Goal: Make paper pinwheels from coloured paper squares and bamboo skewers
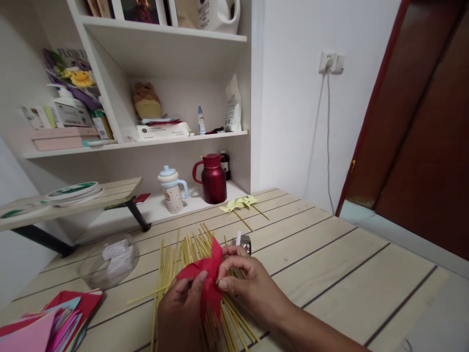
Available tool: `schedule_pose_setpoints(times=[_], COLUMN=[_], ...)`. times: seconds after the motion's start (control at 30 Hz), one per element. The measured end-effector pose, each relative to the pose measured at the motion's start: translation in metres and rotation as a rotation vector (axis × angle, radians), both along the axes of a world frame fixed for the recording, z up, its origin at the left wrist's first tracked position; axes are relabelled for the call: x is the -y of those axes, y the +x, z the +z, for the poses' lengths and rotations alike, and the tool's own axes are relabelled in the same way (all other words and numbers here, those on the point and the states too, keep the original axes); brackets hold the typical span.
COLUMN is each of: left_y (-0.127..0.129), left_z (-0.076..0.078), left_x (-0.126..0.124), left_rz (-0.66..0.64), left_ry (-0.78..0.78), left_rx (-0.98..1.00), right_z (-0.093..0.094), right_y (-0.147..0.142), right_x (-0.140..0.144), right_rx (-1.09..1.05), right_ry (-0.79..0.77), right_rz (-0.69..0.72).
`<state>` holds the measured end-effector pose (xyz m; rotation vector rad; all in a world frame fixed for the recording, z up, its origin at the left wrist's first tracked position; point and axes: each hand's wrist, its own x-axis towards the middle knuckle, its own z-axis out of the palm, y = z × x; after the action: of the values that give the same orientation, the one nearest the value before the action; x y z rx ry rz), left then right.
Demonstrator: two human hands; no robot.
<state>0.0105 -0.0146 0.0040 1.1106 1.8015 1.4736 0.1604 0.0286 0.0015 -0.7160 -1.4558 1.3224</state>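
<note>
Pinwheel (207, 276) of red paper sits pinched between my left hand (183, 308) and right hand (244, 283), above the sticks (176, 254).

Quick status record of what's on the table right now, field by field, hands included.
left hand: left hand grips the red paper pinwheel from below
right hand: right hand pinches the pinwheel's centre with its fingertips
under hands: pile of yellow sticks on the wooden table
far side: finished yellow pinwheels
left edge: stack of coloured paper; clear plastic bowl
back shelf: red kettle; spouted cup
</note>
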Motion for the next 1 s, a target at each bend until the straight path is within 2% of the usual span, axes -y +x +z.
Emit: schedule_pose_setpoints(times=[0.2, 0.4, 0.73, 0.83, 1.0], left_y=[0.001, 0.002, -0.004, -0.004, -0.004], left_z=[-0.004, 0.0, -0.014, -0.016, -0.018], left_x=[-0.001, 0.001, 0.0, -0.002, -0.005], left_rz=[-0.064, -0.033, -0.129, -0.137, -0.133], left_ry=[0.047, 0.018, 0.083, 0.147, 0.144], left_rx=[-0.055, -0.07, -0.034, -0.028, 0.005], right_z=[-0.002, -0.002, -0.004, -0.004, -0.002], right_y=[-0.002, -0.001, 0.0, 0.001, 0.002], right_x=[0.002, 0.001, 0.0, 0.0, -0.001], right_rx=[0.009, 0.037, 0.066, 0.063, 0.077], right_ry=[0.044, 0.059, 0.064, 0.078, 0.095], right_rz=[0.0, -0.002, -0.018, -0.012, -0.025])
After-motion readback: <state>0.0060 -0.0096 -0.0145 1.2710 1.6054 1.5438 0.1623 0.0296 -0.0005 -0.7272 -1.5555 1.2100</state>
